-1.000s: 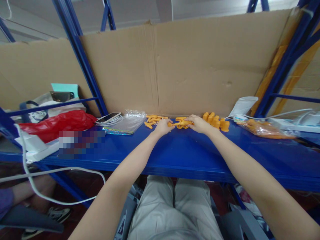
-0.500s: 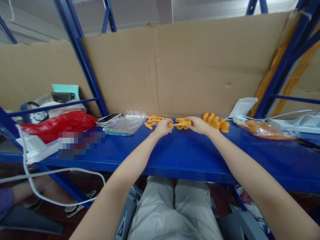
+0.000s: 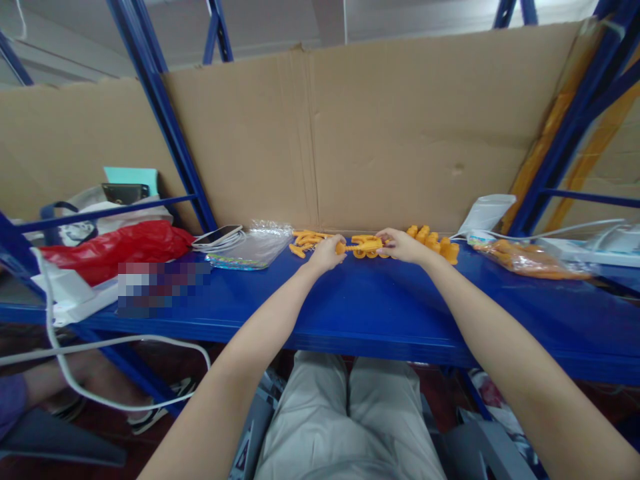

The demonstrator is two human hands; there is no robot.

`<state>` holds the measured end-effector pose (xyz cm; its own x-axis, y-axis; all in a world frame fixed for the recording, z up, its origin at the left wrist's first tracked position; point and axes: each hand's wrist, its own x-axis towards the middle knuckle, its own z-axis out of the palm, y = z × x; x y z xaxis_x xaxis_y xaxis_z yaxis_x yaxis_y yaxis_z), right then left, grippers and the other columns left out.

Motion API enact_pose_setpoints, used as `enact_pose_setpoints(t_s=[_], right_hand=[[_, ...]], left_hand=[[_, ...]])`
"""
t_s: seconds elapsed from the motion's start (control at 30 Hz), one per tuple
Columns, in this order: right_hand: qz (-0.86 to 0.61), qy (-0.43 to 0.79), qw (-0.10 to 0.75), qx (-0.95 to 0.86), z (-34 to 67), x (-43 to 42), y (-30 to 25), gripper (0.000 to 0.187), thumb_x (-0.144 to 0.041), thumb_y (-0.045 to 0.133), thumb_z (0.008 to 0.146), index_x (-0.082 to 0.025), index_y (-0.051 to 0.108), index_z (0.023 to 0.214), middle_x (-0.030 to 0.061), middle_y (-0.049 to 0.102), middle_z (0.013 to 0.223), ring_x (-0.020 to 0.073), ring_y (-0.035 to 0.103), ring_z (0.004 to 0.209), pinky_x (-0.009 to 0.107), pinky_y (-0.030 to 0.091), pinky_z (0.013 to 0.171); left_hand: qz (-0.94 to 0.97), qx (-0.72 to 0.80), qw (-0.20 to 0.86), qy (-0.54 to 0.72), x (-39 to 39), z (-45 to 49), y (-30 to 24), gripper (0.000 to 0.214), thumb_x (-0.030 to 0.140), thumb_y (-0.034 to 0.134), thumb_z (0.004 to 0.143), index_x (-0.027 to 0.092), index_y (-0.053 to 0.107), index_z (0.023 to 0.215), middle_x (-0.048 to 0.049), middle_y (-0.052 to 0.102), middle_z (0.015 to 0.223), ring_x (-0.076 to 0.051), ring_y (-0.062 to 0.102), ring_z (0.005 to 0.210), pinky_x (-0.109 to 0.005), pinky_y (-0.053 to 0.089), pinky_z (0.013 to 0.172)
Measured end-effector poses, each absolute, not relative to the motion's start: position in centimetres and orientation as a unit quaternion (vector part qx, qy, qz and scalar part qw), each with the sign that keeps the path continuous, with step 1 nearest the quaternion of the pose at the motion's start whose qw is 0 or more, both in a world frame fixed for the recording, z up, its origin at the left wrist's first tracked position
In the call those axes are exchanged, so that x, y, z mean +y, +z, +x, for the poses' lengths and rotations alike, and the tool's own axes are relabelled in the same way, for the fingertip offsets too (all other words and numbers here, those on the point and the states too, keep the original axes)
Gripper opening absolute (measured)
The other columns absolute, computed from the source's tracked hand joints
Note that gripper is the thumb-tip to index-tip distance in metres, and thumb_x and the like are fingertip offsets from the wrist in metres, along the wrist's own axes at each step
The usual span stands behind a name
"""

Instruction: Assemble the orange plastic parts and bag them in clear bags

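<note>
The left hand (image 3: 327,253) and the right hand (image 3: 403,245) are both pinching one orange piece (image 3: 363,247), one hand at each end. The piece is sitting low by the back of the blue shelf (image 3: 350,307), near the cardboard (image 3: 400,133). A pile (image 3: 306,239) of orange bits is lying beside the left hand. Orange caps (image 3: 435,243) are standing beside the right hand. A phone (image 3: 217,235) is lying farther left.

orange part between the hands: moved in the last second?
No. The orange part stays just right of the cardboard fold and left of the orange caps, held by left hand and right hand.
</note>
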<state>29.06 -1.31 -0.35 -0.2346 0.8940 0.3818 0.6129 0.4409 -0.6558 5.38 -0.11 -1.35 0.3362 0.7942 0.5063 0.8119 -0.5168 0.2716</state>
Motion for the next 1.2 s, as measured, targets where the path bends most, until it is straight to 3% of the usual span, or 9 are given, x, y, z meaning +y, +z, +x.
enact_pose_setpoints(t_s=[0.23,0.33,0.43,0.53,0.63,0.9,1.2], right_hand=[[-0.532,0.245,0.377,-0.718,28.7,-1.9,0.2,0.016,-0.026,0.065,0.087,-0.015,0.063,0.097,0.0069,0.071,0.078,0.0156,0.066,0.066,0.024,0.053,0.060],[-0.534,0.243,0.375,-0.717,28.4,-2.3,0.4,0.020,-0.034,0.061,0.091,-0.015,0.063,0.088,0.0051,0.068,0.067,0.0139,0.063,0.059,0.023,0.050,0.058],[-0.521,0.265,0.375,-0.720,28.5,-2.5,0.4,0.022,-0.037,0.064,0.088,-0.015,0.061,0.091,0.0036,0.067,0.065,0.0126,0.061,0.057,0.022,0.048,0.058],[-0.503,0.296,0.367,-0.724,28.9,-2.4,0.1,0.036,-0.039,0.076,0.077,-0.018,0.058,0.099,0.0023,0.068,0.070,0.0129,0.060,0.058,0.022,0.045,0.055],[-0.499,0.304,0.358,-0.728,29.2,-2.1,-0.2,0.040,-0.044,0.079,0.071,-0.019,0.057,0.095,0.0030,0.069,0.073,0.0127,0.059,0.056,0.021,0.042,0.051],[-0.495,0.286,0.309,-0.760,29.0,-2.1,-0.2,0.037,-0.053,0.061,0.085,-0.017,0.063,0.075,0.0078,0.071,0.073,0.0144,0.059,0.057,0.025,0.047,0.055],[-0.534,0.315,0.309,-0.721,28.1,-3.5,0.8,0.043,-0.053,0.059,0.087,-0.017,0.061,0.063,0.0062,0.068,0.061,0.0120,0.057,0.052,0.023,0.045,0.052]], left_hand=[[-0.815,-0.486,0.007,-0.314,0.0,5.4,-1.5,0.029,0.014,0.070,0.075,0.018,0.065,0.103,-0.0034,0.069,0.088,-0.020,0.066,0.087,-0.030,0.050,0.081],[-0.816,-0.482,0.004,-0.318,0.1,5.4,-1.5,0.029,0.014,0.071,0.074,0.017,0.065,0.103,-0.0047,0.070,0.092,-0.020,0.066,0.089,-0.030,0.049,0.082],[-0.816,-0.482,0.000,-0.320,0.1,5.4,-1.5,0.028,0.013,0.071,0.074,0.018,0.065,0.102,-0.0044,0.070,0.091,-0.020,0.066,0.088,-0.030,0.049,0.082],[-0.815,-0.483,-0.001,-0.320,0.1,5.4,-1.5,0.027,0.014,0.071,0.075,0.018,0.066,0.101,-0.0033,0.070,0.089,-0.019,0.066,0.087,-0.030,0.050,0.081],[-0.818,-0.477,0.004,-0.322,0.2,5.3,-1.6,0.027,0.014,0.071,0.074,0.018,0.066,0.100,-0.0029,0.070,0.090,-0.019,0.066,0.087,-0.030,0.050,0.081],[-0.820,-0.474,-0.003,-0.320,0.3,5.2,-1.7,0.026,0.014,0.070,0.075,0.019,0.067,0.100,-0.0021,0.070,0.086,-0.018,0.067,0.085,-0.030,0.051,0.081],[-0.817,-0.474,-0.005,-0.328,0.2,5.2,-1.7,0.025,0.013,0.069,0.075,0.019,0.067,0.098,-0.0018,0.071,0.085,-0.018,0.068,0.085,-0.030,0.052,0.081]])
